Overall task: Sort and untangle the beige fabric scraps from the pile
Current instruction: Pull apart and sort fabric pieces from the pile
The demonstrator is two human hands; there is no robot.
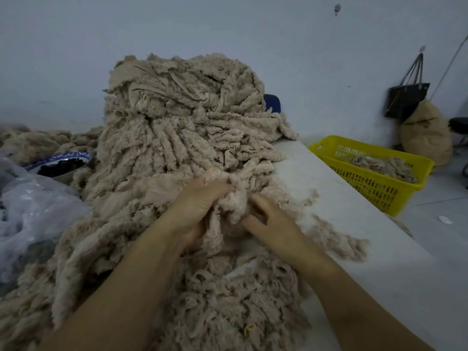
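A tall pile of beige fuzzy fabric scraps (177,122) rises on the white table (367,249) and spills down toward me. At its foot, my left hand (195,206) grips a clump of beige scraps (235,198), fingers curled into it. My right hand (273,224) lies against the same clump from the right; its fingers reach into the fluff and its thumb presses the near side. Loose strips trail to the right of my hands.
A yellow plastic basket (374,186) holding some beige scraps stands off the table's right edge. A blue-rimmed bowl (59,164) with dark contents and a clear plastic bag (33,211) lie at left. A black bag (407,97) hangs above a stuffed sack (425,133).
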